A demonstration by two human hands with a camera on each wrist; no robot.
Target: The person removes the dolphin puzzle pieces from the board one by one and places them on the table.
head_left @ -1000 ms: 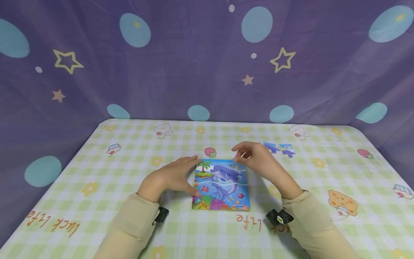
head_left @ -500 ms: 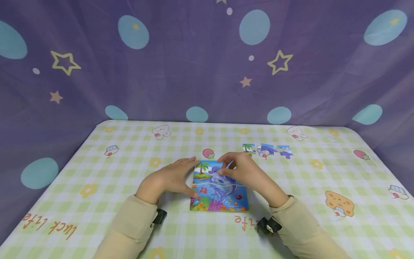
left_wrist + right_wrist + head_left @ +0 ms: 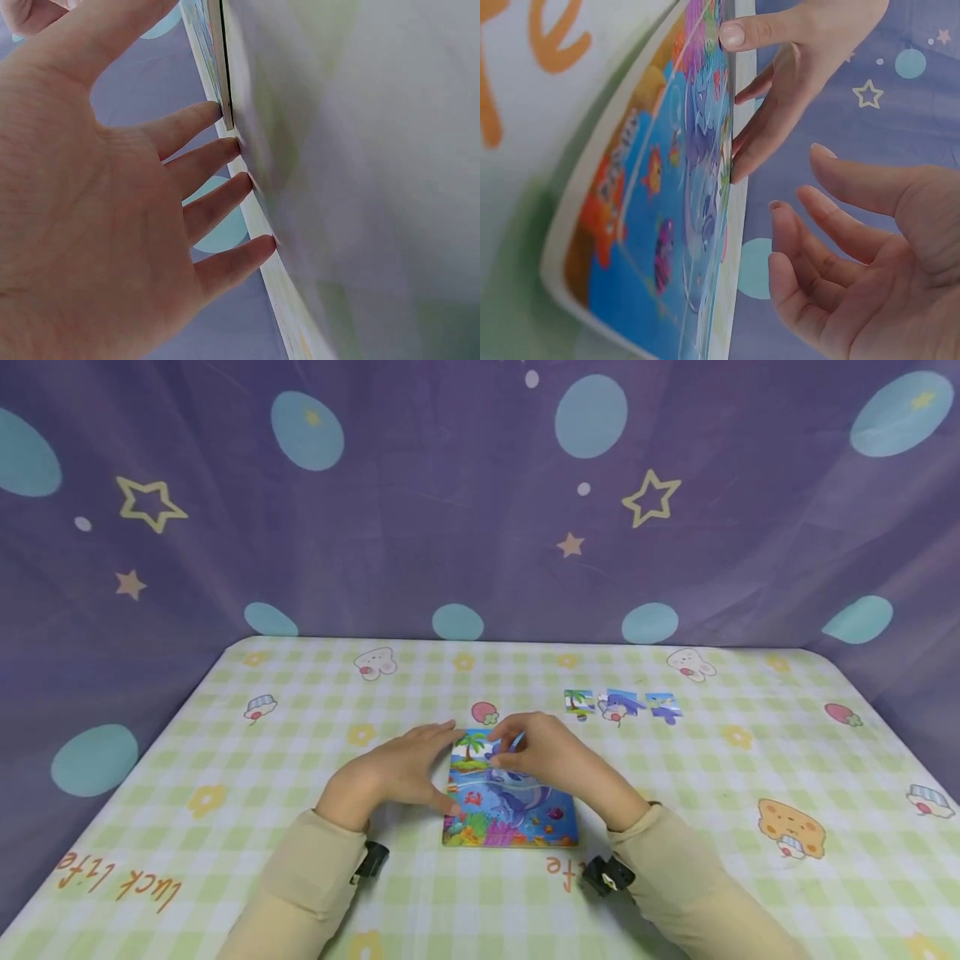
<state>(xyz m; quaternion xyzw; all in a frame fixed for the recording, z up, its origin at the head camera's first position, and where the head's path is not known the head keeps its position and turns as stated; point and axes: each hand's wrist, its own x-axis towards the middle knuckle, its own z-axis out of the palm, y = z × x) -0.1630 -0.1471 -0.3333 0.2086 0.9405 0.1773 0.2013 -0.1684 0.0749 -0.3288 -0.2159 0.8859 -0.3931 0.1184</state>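
A dolphin puzzle board [image 3: 517, 806] lies flat on the checked tablecloth [image 3: 300, 718], near the front middle. My left hand [image 3: 452, 768] rests at its left edge. Its straight fingers [image 3: 217, 154] lie on the cloth against the board's edge [image 3: 217, 45], and its thumb [image 3: 742, 34] touches the lower left side. My right hand [image 3: 501, 750] hovers over the upper middle of the picture [image 3: 667, 210]. In the right wrist view its fingers [image 3: 795, 255] are loosely curved, apart from the board, with nothing in them.
Three loose puzzle pieces lie in a row behind and right of the board: a palm-tree piece [image 3: 579, 702], a dolphin piece [image 3: 622, 703] and a blue one [image 3: 663, 707]. A purple starred curtain [image 3: 480, 527] closes off the back and sides of the table.
My right hand has slid left from the board's upper right corner to its upper middle. The palm-tree piece now shows beside the two loose pieces. The left hand has stayed put.
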